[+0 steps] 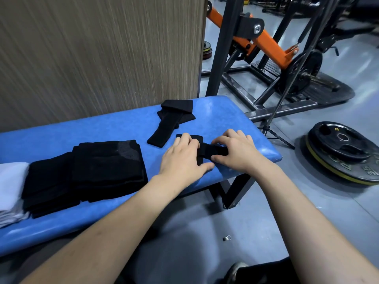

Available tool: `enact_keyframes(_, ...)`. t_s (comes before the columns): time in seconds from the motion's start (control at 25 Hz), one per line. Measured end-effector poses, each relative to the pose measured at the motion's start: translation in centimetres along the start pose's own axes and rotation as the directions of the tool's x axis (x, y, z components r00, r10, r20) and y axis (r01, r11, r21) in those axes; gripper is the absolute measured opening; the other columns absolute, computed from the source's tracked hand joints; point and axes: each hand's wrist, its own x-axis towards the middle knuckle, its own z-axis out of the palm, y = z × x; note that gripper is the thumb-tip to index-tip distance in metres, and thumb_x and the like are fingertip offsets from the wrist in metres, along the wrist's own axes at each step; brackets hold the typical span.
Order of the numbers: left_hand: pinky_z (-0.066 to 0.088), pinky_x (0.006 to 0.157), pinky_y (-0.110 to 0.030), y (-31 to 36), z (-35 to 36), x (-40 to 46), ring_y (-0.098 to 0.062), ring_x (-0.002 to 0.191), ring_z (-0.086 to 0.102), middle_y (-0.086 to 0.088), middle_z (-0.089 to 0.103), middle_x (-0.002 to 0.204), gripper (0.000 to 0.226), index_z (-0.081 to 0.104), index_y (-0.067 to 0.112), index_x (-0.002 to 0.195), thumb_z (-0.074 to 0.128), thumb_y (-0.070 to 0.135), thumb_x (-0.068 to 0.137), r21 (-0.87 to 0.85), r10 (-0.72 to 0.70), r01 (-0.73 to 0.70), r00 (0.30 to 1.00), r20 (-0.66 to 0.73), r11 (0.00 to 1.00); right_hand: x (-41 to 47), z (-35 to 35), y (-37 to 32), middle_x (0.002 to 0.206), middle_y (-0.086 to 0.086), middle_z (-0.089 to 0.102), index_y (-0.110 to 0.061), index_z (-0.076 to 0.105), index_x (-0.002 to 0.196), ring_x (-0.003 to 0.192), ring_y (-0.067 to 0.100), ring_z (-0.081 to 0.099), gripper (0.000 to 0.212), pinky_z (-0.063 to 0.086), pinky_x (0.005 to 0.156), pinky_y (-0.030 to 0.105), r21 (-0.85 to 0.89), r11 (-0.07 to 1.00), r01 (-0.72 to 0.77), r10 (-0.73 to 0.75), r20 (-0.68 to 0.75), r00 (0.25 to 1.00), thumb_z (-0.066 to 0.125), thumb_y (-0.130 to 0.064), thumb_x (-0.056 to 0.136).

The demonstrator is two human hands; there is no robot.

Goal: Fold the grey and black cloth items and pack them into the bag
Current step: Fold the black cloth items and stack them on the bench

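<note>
A small black cloth [207,150] is held at the right end of the blue bench [114,128], close to the near edge, where both hands can reach it without stretching. The left hand [182,158] is laid over the left part of the cloth, fingers curled onto it and thumb run along its near edge; the piece appears to be pinned flat so that it cannot slide on the smooth padding. The right hand [235,150] grips the raised right part, fingers curled over the top and thumb beneath; this is judged to be a fold in progress.

A second black cloth [170,121] lies just behind, partly doubled over, apparently awaiting its turn. A stack of folded black and grey cloths [102,167] is kept well to the left, clear of the working area, with a white cloth [10,187] at the frame edge. No bag is visible, so packing is judged not yet begun.

Weight plates [344,152] rest on the floor beside the bench.
</note>
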Motion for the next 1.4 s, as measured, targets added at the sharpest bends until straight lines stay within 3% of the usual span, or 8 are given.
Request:
enact_keyframes(0.36, 0.046, 0.081, -0.031, -0.6, -0.3, 0.5, -0.017, 0.105, 0.053, 0.006, 0.055, 0.112, 0.028, 0.066, 0.019, 0.112, 0.046, 0.032, 0.097, 0.021, 0.019, -0.018, 0.999, -0.050, 1.000, -0.2, 0.0, -0.1, 0.109, -0.008, 0.044, -0.036, 0.060, 0.123, 0.106, 0.018, 0.040, 0.051, 0.032, 0.094, 0.036, 0.032, 0.999, 0.001, -0.002, 0.028, 1.000, 0.070, -0.053, 0.076)
enact_keyframes(0.6, 0.038, 0.066, -0.018, -1.0, -1.4, 0.9, -0.008, 0.083, 0.057, 0.012, 0.065, 0.098, 0.015, 0.067, 0.023, 0.095, 0.052, 0.023, 0.097, -0.416, -0.129, 0.075, 0.986, -0.103, 0.906, 0.1, -0.1, -0.8, 0.115, -0.004, 0.053, -0.029, 0.055, 0.132, 0.114, 0.021, 0.045, 0.064, 0.035, 0.099, 0.037, 0.133, 0.991, -0.009, 0.009, 0.000, 1.000, 0.074, -0.054, 0.077)
enact_keyframes(0.72, 0.052, 0.066, -0.039, -0.4, -1.4, 0.5, -0.023, 0.071, 0.062, 0.005, 0.065, 0.083, 0.014, 0.056, 0.033, 0.094, 0.051, 0.020, 0.097, -0.621, -0.150, 0.102, 0.988, -0.025, 0.777, 0.1, 0.0, -1.3, 0.116, -0.004, 0.057, -0.026, 0.053, 0.133, 0.114, 0.021, 0.047, 0.064, 0.036, 0.099, 0.038, 0.183, 0.983, 0.013, -0.001, -0.065, 0.998, 0.075, -0.052, 0.078)
enact_keyframes(0.88, 0.056, 0.076, -0.056, -0.9, -1.6, 0.9, -0.035, 0.080, 0.064, 0.006, 0.055, 0.096, 0.045, 0.049, 0.042, 0.097, 0.043, -0.001, 0.086, -0.739, -0.149, 0.104, 0.989, 0.005, 0.666, 0.2, 0.0, -1.5, 0.117, -0.006, 0.056, -0.028, 0.051, 0.136, 0.115, 0.019, 0.049, 0.062, 0.035, 0.098, 0.037, 0.245, 0.967, 0.075, -0.043, -0.134, 0.990, 0.075, -0.043, 0.081)
enact_keyframes(1.0, 0.055, 0.081, -0.040, -1.0, -1.4, 1.0, -0.023, 0.090, 0.060, 0.000, 0.053, 0.108, 0.050, 0.057, 0.037, 0.104, 0.041, -0.005, 0.081, -0.645, -0.133, 0.134, 0.990, 0.052, 0.752, 0.2, 0.1, -1.7, 0.121, -0.004, 0.054, -0.030, 0.052, 0.138, 0.118, 0.019, 0.047, 0.057, 0.034, 0.099, 0.039, 0.220, 0.969, 0.113, -0.085, -0.135, 0.987, 0.072, -0.042, 0.085)
enact_keyframes(1.12, 0.040, 0.087, -0.030, -0.9, -1.1, 0.2, -0.016, 0.106, 0.048, 0.002, 0.049, 0.119, 0.046, 0.054, 0.033, 0.122, 0.045, 0.007, 0.085, -0.236, -0.136, 0.154, 0.986, 0.093, 0.959, 0.4, 0.7, -1.7, 0.128, -0.004, 0.050, -0.032, 0.054, 0.138, 0.121, 0.020, 0.045, 0.054, 0.033, 0.100, 0.037, 0.124, 0.987, 0.102, -0.099, -0.035, 0.994, 0.069, -0.042, 0.088)
enact_keyframes(1.24, 0.032, 0.098, -0.031, -0.8, -1.0, -0.3, -0.021, 0.113, 0.040, 0.003, 0.044, 0.120, 0.044, 0.054, 0.032, 0.129, 0.049, 0.021, 0.087, 0.048, -0.093, 0.091, 0.995, 0.029, 0.995, 0.5, 0.9, -1.5, 0.131, -0.002, 0.048, -0.029, 0.056, 0.137, 0.122, 0.022, 0.045, 0.053, 0.036, 0.104, 0.040, 0.148, 0.985, 0.091, -0.097, 0.031, 0.995, 0.070, -0.041, 0.087)
enact_keyframes(1.4, 0.037, 0.090, -0.030, -1.0, -1.0, -0.1, -0.018, 0.113, 0.042, 0.005, 0.043, 0.119, 0.031, 0.060, 0.028, 0.122, 0.049, 0.033, 0.093, -0.026, -0.110, 0.110, 0.994, 0.007, 0.994, 0.2, 0.5, -1.3, 0.120, -0.002, 0.049, -0.030, 0.059, 0.130, 0.116, 0.021, 0.047, 0.048, 0.039, 0.101, 0.039, 0.143, 0.988, 0.050, -0.049, -0.008, 0.999, 0.070, -0.046, 0.086)
